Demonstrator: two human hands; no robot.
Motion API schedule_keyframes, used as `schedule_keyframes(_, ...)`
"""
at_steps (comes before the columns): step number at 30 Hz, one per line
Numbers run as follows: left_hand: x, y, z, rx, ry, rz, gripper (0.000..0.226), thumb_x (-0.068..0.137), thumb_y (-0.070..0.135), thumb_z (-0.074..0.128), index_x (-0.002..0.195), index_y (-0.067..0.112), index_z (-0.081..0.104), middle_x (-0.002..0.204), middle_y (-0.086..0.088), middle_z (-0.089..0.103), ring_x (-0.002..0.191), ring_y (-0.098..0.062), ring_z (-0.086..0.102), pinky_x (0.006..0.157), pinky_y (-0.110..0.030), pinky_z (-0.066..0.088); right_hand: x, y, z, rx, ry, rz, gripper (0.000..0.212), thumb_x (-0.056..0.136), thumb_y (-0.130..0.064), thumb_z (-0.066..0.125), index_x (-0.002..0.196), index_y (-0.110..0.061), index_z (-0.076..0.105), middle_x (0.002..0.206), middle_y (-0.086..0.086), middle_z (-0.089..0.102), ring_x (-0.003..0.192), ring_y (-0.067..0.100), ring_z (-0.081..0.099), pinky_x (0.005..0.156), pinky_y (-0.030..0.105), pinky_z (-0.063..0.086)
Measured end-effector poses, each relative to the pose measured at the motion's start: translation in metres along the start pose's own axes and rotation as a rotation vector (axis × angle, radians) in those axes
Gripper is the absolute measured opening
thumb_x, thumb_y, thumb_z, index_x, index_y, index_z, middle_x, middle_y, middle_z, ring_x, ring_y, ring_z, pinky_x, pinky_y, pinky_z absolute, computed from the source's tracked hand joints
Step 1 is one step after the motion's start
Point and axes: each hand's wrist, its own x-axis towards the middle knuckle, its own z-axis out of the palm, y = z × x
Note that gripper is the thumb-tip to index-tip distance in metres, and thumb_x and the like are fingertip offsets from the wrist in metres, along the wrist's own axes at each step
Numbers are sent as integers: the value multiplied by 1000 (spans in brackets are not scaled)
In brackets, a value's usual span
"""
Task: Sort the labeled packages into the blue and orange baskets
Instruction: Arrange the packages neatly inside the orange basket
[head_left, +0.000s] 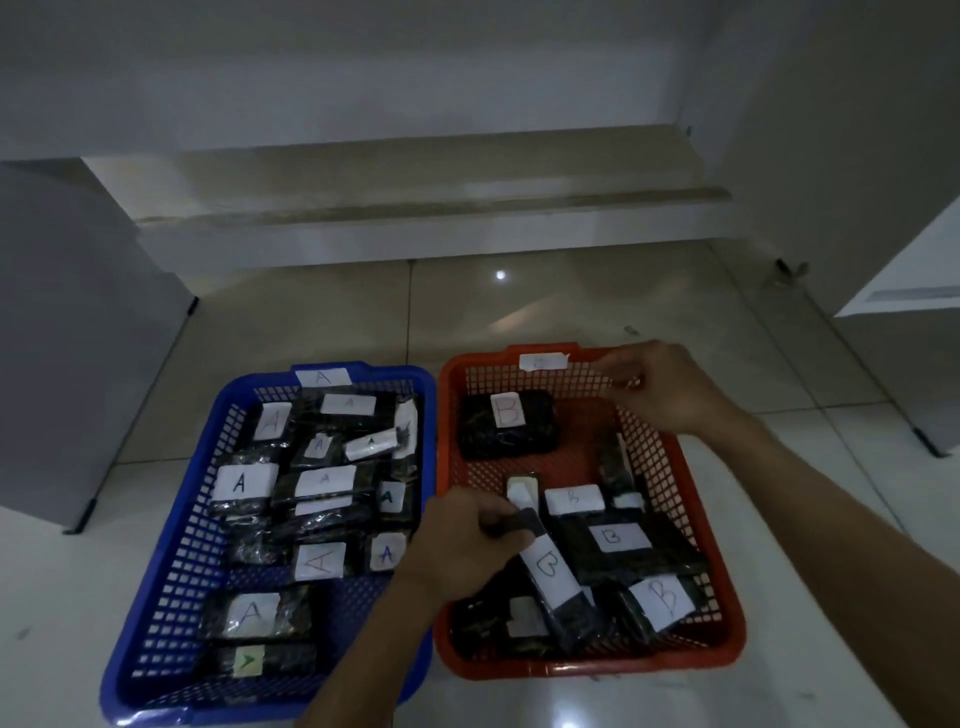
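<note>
A blue basket (171, 509) tagged A stands on the left, filled with several black packages labeled A (244, 486). Beside it on the right is an orange basket (447, 415) tagged B, holding several black packages labeled B (506, 423). My left hand (467, 540) is over the orange basket's left side and pinches the upper end of a long black package with a B label (550, 571), which slants down onto the pile. My right hand (670, 387) hovers over the orange basket's far right corner, fingers curled, with nothing seen in it.
Both baskets sit on a glossy tiled floor (519, 301). A grey cabinet (78, 338) stands at the left, a white unit (909, 270) at the right, and a low step (431, 213) runs along the back wall.
</note>
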Motion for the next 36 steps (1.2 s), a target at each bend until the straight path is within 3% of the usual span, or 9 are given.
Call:
schedule_keyframes(2, 1, 0, 1, -46, -17, -59, 39, 85, 28, 77, 122, 21, 69, 106, 9, 69, 88, -2, 69, 77, -8, 51, -4, 7, -18, -159, -144, 98, 36, 84, -21, 81, 118, -16, 72, 117, -1, 72, 97, 5, 63, 81, 11, 44)
schedule_keyframes(5, -2, 1, 4, -212, -57, -109, 39, 87, 17, 76, 125, 12, 67, 108, -1, 72, 79, -10, 74, 73, -26, 62, -15, 5, 0, -389, -357, 147, 37, 77, -36, 85, 104, -17, 70, 99, -3, 70, 91, 13, 66, 73, 24, 53)
schedule_keyframes(8, -11, 0, 6, -320, -6, -107, 33, 86, 10, 75, 119, 10, 69, 108, -4, 72, 88, -13, 74, 73, -33, 63, -27, 2, 37, -392, -310, 179, 25, 82, -31, 78, 79, -18, 58, 78, -6, 58, 82, 15, 63, 62, 24, 46)
schedule_keyframes(11, -22, -2, 5, -440, 40, -99, 27, 87, 4, 73, 113, 9, 73, 105, -5, 74, 93, -15, 74, 73, -33, 63, -35, 3, 61, -400, -232, 291, 17, 85, -26, 70, 79, -15, 58, 79, 1, 61, 74, 16, 62, 63, 30, 52)
schedule_keyframes(16, -36, -1, -1, -671, 159, -127, 26, 87, 1, 71, 112, 9, 73, 104, -8, 76, 96, -19, 74, 76, -36, 62, -51, -4, 63, -368, -90, 340, 24, 82, -34, 72, 77, -20, 53, 76, -2, 59, 67, 13, 57, 55, 26, 42)
schedule_keyframes(20, -41, -3, -7, -749, 252, -138, 23, 89, 2, 69, 109, 12, 75, 102, -7, 77, 97, -25, 74, 84, -46, 60, -59, -10, 53, -89, 132, 111, 33, 70, -29, 87, 87, -27, 58, 82, -11, 64, 74, 8, 63, 65, 31, 56)
schedule_keyframes(23, -46, 2, -8, -838, 271, -133, 21, 90, 1, 66, 108, 8, 75, 101, -10, 77, 98, -27, 74, 80, -42, 62, -47, -20, 68, 153, -44, -124, 36, 71, -19, 89, 97, -24, 65, 95, -14, 69, 85, -1, 68, 76, 27, 60)
schedule_keyframes(31, -69, -5, -10, -1012, 380, -126, 22, 89, 1, 64, 104, 9, 77, 103, -13, 76, 96, -25, 74, 69, -25, 60, -20, -17, 124, 44, -105, -193, 42, 71, -26, 89, 106, -27, 64, 113, -9, 60, 102, 10, 60, 88, 33, 56)
schedule_keyframes(36, -75, -13, -8, -1052, 421, -176, 24, 87, 0, 65, 108, 7, 74, 104, -13, 76, 99, -26, 73, 70, -26, 60, -21, -7, 136, 204, -122, -193, 40, 73, -15, 87, 104, -29, 67, 113, -11, 57, 107, 10, 60, 95, 39, 55)
